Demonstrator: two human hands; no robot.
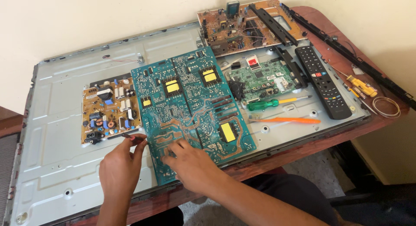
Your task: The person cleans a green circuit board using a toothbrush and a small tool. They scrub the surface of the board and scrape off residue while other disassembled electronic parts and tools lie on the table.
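Observation:
A large teal circuit board [190, 104] lies solder-side up on a grey metal back panel [56, 122]. My right hand [190, 163] rests flat on the board's near corner, fingers spread on the traces. My left hand [121, 163] pinches a thin dark tool [134, 137] at the board's left edge, just below a tan power board [110, 109] with capacitors and coils.
A green main board [260, 81], a green-handled screwdriver [268, 104], an orange-handled brush [286, 120] and a black remote [323, 81] lie to the right. A brown circuit board [242, 24] sits at the back. Yellow screwdriver [362, 86] and wire coil [387, 107] are near the table's right edge.

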